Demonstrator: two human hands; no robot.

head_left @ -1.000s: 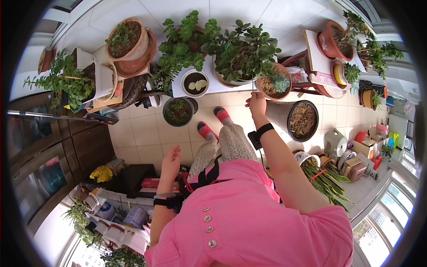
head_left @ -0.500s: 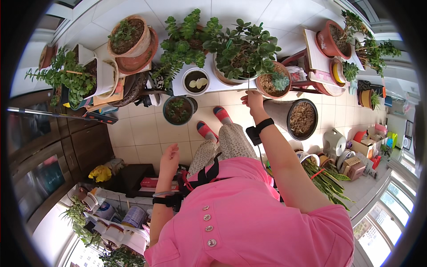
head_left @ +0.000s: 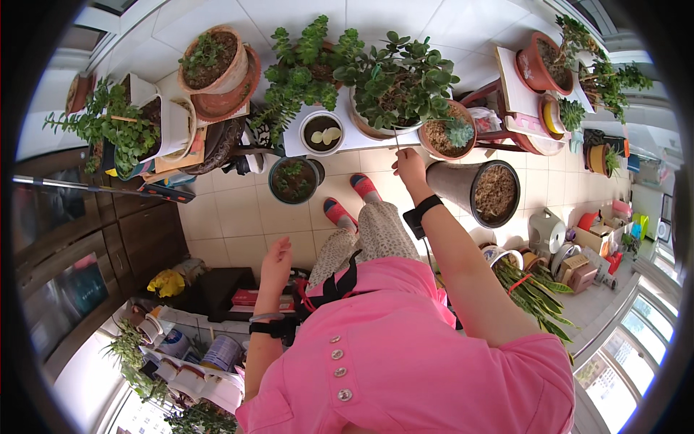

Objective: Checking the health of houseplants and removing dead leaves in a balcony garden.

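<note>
My right hand [head_left: 410, 168] is closed round the lower end of a thin stick [head_left: 397, 139], in front of the white bench. The stick points up toward a large pot of jade plant [head_left: 397, 79]; its far tip is lost against the pot and leaves. Right beside that hand stands a small terracotta pot with a pale rosette succulent [head_left: 458, 133]. A white pot with pale round slices on dark soil [head_left: 322, 135] sits further left on the bench. My left hand [head_left: 277, 257] hangs over the floor, fingers loosely bent and apart, holding nothing.
A tall grey planter of dry brown matter [head_left: 495, 192] leans near my right wrist. On the floor ahead is a round pot with small seedlings [head_left: 293, 179]. More potted plants crowd a stand [head_left: 210, 61] at far left and a stool [head_left: 520, 101] at right.
My right hand has shifted slightly left and down, and the stick now tilts a little to the left. The left hand stays about where it was.
</note>
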